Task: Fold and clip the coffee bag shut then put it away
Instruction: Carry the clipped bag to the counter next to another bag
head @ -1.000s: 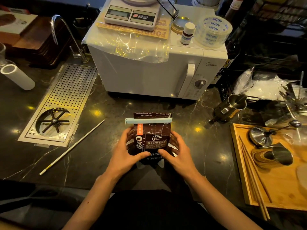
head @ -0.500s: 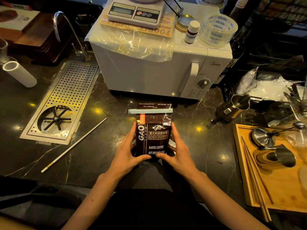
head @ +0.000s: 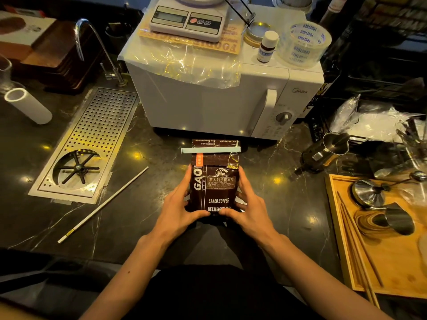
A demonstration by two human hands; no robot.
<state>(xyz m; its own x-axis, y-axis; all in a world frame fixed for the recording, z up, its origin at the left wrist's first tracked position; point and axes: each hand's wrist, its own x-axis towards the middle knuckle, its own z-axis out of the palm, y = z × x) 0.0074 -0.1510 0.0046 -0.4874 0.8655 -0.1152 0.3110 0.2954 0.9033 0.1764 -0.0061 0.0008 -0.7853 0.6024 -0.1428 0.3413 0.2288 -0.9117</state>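
1. Done: the coffee bag (head: 213, 181) stands on the dark surface (head: 143, 218) before the microwave (head: 221, 105), clip (head: 210, 149) across its folded top.
2. Left hand (head: 179, 204) and right hand (head: 248, 205) each grip its sides.
3. Left: putting it away.

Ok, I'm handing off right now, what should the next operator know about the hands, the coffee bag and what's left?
Left hand: grip on the coffee bag's left side.
Right hand: grip on its right side.
Bag: upright on the dark counter in front of the microwave.
Done: top folded, pale green clip across it.
Left: put the bag away. Where it goes is not visible.
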